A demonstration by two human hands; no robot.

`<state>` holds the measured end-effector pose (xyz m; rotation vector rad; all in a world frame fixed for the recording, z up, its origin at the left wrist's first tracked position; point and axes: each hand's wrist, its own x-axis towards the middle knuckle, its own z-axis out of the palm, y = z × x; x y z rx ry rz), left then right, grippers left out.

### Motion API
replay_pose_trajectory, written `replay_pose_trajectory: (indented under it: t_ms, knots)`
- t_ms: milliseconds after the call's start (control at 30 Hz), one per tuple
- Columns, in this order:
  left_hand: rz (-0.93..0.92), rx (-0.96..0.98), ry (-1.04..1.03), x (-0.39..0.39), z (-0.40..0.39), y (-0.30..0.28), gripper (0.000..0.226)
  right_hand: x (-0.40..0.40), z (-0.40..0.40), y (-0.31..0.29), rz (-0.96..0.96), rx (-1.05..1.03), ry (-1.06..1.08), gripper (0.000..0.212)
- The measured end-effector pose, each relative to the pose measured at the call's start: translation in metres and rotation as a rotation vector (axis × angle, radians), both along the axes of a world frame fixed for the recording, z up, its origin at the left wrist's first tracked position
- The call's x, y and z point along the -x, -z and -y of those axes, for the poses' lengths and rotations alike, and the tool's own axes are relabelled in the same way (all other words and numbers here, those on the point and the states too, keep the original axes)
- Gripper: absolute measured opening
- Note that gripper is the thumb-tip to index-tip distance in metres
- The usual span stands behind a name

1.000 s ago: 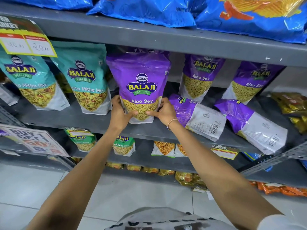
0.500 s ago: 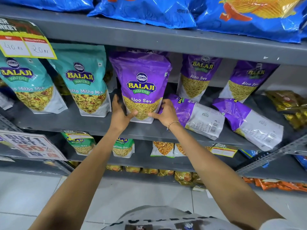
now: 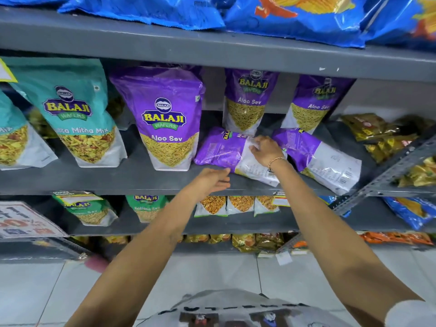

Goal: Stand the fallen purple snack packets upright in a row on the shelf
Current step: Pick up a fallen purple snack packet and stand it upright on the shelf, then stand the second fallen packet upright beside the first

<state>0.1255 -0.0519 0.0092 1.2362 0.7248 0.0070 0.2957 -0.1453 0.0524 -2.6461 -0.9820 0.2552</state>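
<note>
A purple Aloo Sev packet (image 3: 166,119) stands upright at the front of the grey shelf (image 3: 118,180). Two more purple packets stand at the back, one (image 3: 247,100) in the middle and one (image 3: 315,102) further right. Two purple packets lie fallen: the nearer one (image 3: 224,152) beside the upright front packet, the other (image 3: 318,159) to its right. My right hand (image 3: 265,148) rests on top of the nearer fallen packet, fingers spread over it. My left hand (image 3: 210,179) hovers open at the shelf's front edge, just below that packet's left end, holding nothing.
Teal Mitha Mix packets (image 3: 75,114) stand left of the purple ones. Gold packets (image 3: 382,135) lie at the far right beside a slanted metal bracket (image 3: 387,175). Blue chip bags (image 3: 283,15) overhang from the shelf above. Smaller packets (image 3: 212,206) line the shelf below.
Both hands let go of the upright front packet, which stays standing. My right hand moved right onto the nearer fallen packet; my left hand shifted right toward it. The view moved closer.
</note>
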Motion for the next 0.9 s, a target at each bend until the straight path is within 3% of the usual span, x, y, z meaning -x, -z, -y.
replay_pose_trajectory:
  t_ms: [200, 367, 567, 700, 900]
  knots:
    - [-0.067, -0.012, -0.093, -0.054, 0.029, -0.002, 0.055, -0.005, 0.006, 0.000, 0.064, 0.023, -0.042, 0.036]
    - [-0.109, 0.102, -0.287, -0.073, 0.035, 0.001, 0.064, -0.016, -0.002, -0.008, -0.076, 0.020, -0.020, 0.037]
    - [-0.093, 0.072, -0.458, -0.081, 0.042, 0.004, 0.064, -0.021, -0.010, -0.011, -0.119, 0.104, -0.064, 0.049]
    - [-0.074, -0.046, -0.505, -0.084, 0.047, 0.003, 0.062, -0.024, -0.010, -0.009, -0.120, 0.099, -0.059, 0.053]
    - [-0.063, -0.457, -0.375, -0.081, 0.044, -0.016, 0.063, -0.024, -0.008, -0.014, -0.176, 0.042, 0.022, 0.050]
